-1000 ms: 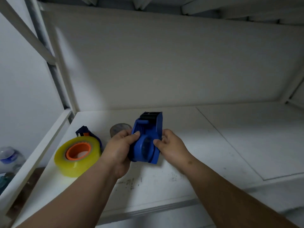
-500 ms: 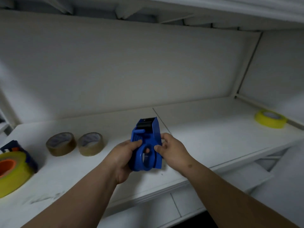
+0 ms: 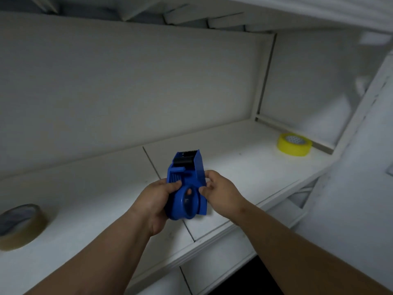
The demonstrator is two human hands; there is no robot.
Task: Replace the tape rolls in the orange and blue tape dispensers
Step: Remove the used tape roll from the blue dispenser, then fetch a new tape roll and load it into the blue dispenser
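Observation:
I hold a blue tape dispenser (image 3: 187,186) above the white shelf (image 3: 106,188), its black toothed cutter pointing away from me. My left hand (image 3: 155,201) grips its left side, thumb on the ribbed part. My right hand (image 3: 217,192) pinches its right wall with fingertips. The dispenser's round hub looks bare of any thick roll. A yellow tape roll (image 3: 294,144) lies flat at the far right of the shelf. A brownish clear tape roll (image 3: 20,225) lies at the left edge. The orange dispenser is out of view.
The shelf has a back wall (image 3: 127,86) and a right side wall (image 3: 308,81); another shelf board (image 3: 297,9) runs overhead. A seam (image 3: 153,165) crosses the shelf under the dispenser. A lower shelf ledge (image 3: 276,222) shows below the front edge.
The view has swung to the right: the orange dispenser with its yellow roll and one brown roll left the frame, and the yellow roll at the right came nearer. Both hands keep hold of the blue dispenser.

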